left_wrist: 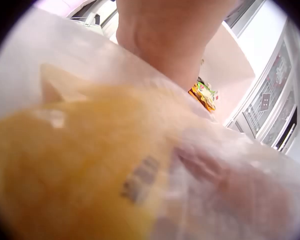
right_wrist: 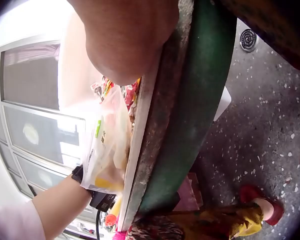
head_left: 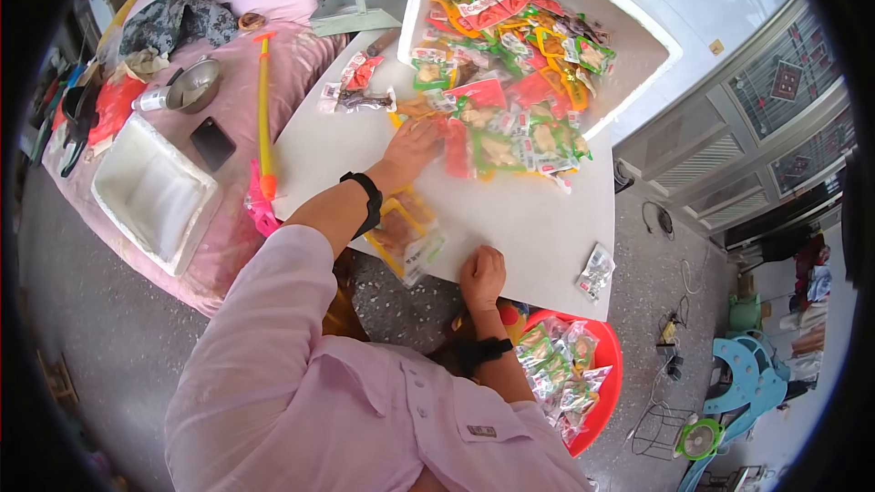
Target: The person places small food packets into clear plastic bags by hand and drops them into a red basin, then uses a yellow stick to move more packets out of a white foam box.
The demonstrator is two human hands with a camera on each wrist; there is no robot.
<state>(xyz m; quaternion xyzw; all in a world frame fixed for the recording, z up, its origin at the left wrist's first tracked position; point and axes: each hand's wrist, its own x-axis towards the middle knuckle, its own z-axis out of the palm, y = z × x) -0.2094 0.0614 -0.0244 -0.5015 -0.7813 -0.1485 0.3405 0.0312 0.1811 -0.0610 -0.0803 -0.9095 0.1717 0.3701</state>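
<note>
My left hand point(head_left: 410, 150) is at the near edge of a heap of sealed food packets point(head_left: 497, 141), its fingertips beside an orange-brown packet point(head_left: 419, 107). I cannot tell whether those fingers pinch anything. A clear, yellow-edged plastic food bag point(head_left: 401, 228) lies by the left wrist and overhangs the table's front edge. Close to the lens, that bag point(left_wrist: 80, 165) fills much of the left wrist view. My right hand point(head_left: 483, 278) rests as a curled fist on the table edge, with nothing visible in it; its rounded side point(right_wrist: 130, 40) shows in the right wrist view.
A tipped white foam box point(head_left: 629, 55) spills packets onto the white table point(head_left: 538, 228). Single packets lie at left point(head_left: 360, 82) and right point(head_left: 597, 271). A red basin point(head_left: 606, 374) of packets stands below. On the bed at left are a foam tray point(head_left: 155, 191) and a phone point(head_left: 213, 143).
</note>
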